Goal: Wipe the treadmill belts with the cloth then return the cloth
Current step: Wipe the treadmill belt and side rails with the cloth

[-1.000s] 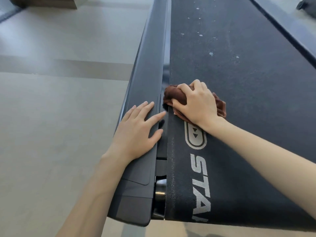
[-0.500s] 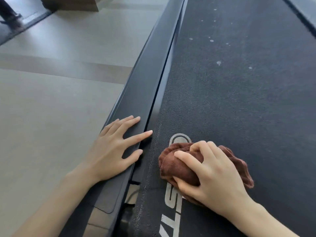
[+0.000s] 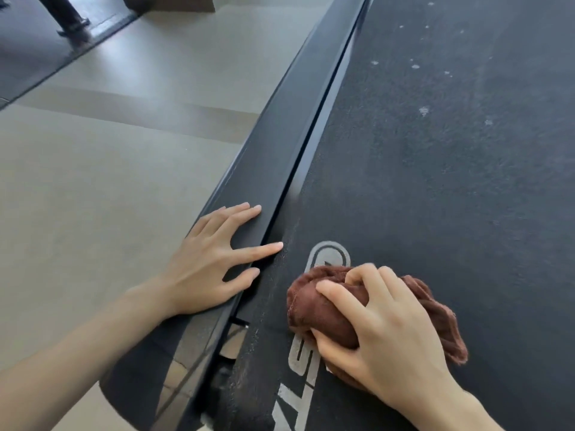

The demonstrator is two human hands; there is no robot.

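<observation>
The dark treadmill belt (image 3: 451, 188) fills the right of the view, with white specks of dirt further up and a grey printed logo near its end. My right hand (image 3: 382, 331) presses a bunched brown cloth (image 3: 314, 303) onto the belt over that logo, fingers curled around it. My left hand (image 3: 214, 262) lies flat with fingers spread on the black side rail (image 3: 280, 126), just left of the belt's edge, holding nothing.
Grey floor (image 3: 93, 197) lies left of the treadmill. A dark mat with a black equipment leg (image 3: 67, 17) sits at the top left, beside a brown box base (image 3: 174, 4). The rail's end cap (image 3: 149, 384) is at the bottom.
My right hand has dragged the cloth back down the belt toward me, onto the logo. The view has tilted and moved closer; my left hand stays on the rail.
</observation>
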